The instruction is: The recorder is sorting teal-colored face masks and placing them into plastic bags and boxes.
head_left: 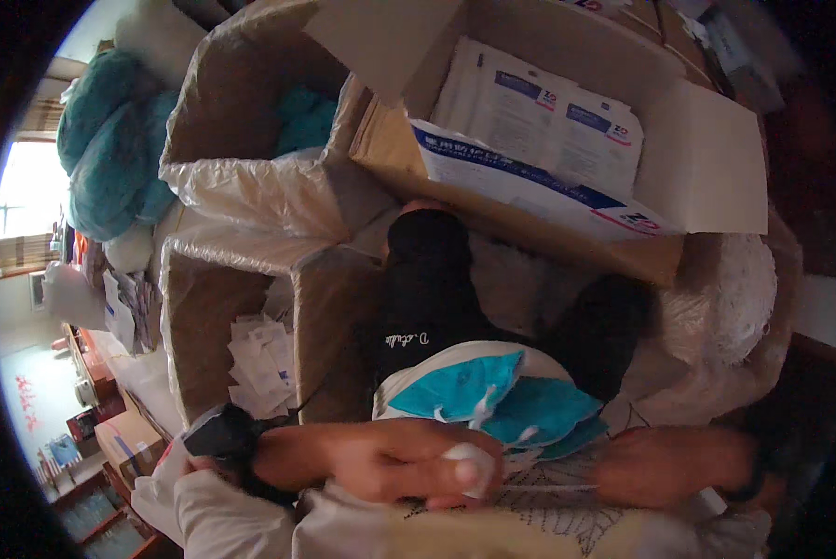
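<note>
My left hand (399, 466) is closed at the lower middle, its thumb pressed against a small white piece (478, 466) whose kind I cannot make out. A thin white cord (548, 487) stretches from beside it toward my right hand (655, 466). Motion blurs that hand, so its fingers do not show clearly. Just beyond both hands, several teal face masks (539, 410) with white ear loops lie in a white-rimmed holder (404, 380) on my lap. Dark trousers (427, 270) show behind them.
An open carton (520, 219) ahead holds flat white-and-blue packets (520, 102). To the left stand two plastic-lined boxes, one with teal material (306, 121), the nearer with small paper slips (264, 363). Bulging teal bags (115, 149) sit at the far left, a clear plastic bag (744, 298) at right.
</note>
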Action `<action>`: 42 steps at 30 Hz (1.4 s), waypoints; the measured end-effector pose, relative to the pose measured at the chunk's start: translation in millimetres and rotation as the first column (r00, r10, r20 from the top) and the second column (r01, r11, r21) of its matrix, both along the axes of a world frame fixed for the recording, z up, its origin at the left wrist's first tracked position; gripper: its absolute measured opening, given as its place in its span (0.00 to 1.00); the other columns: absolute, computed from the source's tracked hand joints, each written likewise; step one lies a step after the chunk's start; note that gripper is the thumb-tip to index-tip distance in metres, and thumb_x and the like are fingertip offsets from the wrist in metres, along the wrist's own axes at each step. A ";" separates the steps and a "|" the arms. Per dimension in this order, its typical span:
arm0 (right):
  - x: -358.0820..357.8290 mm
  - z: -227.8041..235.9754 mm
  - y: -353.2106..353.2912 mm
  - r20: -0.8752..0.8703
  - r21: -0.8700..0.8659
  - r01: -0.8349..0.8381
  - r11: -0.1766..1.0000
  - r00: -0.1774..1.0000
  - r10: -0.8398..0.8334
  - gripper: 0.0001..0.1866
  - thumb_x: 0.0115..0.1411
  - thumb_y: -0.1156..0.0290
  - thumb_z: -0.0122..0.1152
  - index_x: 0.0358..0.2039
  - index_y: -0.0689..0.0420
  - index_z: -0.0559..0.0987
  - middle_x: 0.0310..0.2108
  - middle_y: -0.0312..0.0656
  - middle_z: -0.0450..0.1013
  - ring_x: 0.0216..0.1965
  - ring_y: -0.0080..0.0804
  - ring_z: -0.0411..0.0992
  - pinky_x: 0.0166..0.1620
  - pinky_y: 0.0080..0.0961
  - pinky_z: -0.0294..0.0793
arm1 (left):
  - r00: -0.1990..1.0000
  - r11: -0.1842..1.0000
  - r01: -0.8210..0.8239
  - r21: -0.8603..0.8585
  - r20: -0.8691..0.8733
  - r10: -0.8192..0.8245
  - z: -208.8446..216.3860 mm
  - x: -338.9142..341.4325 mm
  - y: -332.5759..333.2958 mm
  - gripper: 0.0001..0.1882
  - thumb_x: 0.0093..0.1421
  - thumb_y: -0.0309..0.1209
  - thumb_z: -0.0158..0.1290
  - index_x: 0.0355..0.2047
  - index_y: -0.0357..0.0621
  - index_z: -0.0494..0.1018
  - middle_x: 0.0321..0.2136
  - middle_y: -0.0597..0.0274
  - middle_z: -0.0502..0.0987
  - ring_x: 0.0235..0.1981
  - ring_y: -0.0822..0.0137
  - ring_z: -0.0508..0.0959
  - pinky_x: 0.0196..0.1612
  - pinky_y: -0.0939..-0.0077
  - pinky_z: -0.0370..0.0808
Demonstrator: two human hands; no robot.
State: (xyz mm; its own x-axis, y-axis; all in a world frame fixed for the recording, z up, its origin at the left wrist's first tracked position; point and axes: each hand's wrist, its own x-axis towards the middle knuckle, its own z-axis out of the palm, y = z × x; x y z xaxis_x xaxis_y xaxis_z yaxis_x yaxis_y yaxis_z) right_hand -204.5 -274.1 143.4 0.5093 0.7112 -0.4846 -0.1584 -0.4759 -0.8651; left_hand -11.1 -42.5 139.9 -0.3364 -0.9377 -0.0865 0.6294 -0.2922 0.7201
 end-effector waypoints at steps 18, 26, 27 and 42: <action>54.3 -219.5 12.8 0.501 -0.088 0.833 0.546 0.511 -0.699 0.27 0.53 0.63 0.54 0.52 0.58 0.62 0.53 0.48 0.57 0.54 0.43 0.56 0.54 0.32 0.57 | 0.461 0.563 -0.660 0.498 -0.323 0.827 -56.9 40.3 -2.1 0.21 0.63 0.43 0.31 0.19 0.46 0.63 0.30 0.63 0.67 0.11 0.83 0.55 0.14 0.89 0.54; 126.0 -55.4 10.7 0.866 0.047 0.436 0.899 0.430 -0.254 0.33 0.46 0.60 0.61 0.52 0.56 0.62 0.56 0.46 0.53 0.57 0.41 0.52 0.57 0.33 0.51 | 0.812 0.848 -0.306 0.433 -0.347 0.470 -21.7 37.1 -15.6 0.24 0.61 0.49 0.34 0.29 0.37 0.65 0.17 0.73 0.63 0.09 0.84 0.54 0.14 0.89 0.52; 127.9 -60.2 13.0 0.864 0.111 0.370 0.922 0.422 -0.274 0.33 0.46 0.59 0.61 0.51 0.56 0.63 0.54 0.46 0.56 0.55 0.42 0.55 0.55 0.32 0.55 | 0.820 0.903 -0.217 0.370 -0.433 0.374 -16.9 37.1 -21.1 0.25 0.61 0.50 0.34 0.30 0.35 0.64 0.14 0.74 0.62 0.09 0.84 0.54 0.13 0.89 0.52; 80.6 -77.2 35.7 -0.017 0.244 0.784 0.570 0.591 -0.806 0.21 0.52 0.59 0.57 0.39 0.61 0.70 0.35 0.45 0.71 0.37 0.32 0.69 0.42 0.27 0.67 | 0.713 0.917 -0.356 0.182 0.687 0.141 -56.5 67.2 2.6 0.29 0.59 0.51 0.36 0.44 0.36 0.65 0.40 0.55 0.72 0.42 0.62 0.71 0.45 0.71 0.67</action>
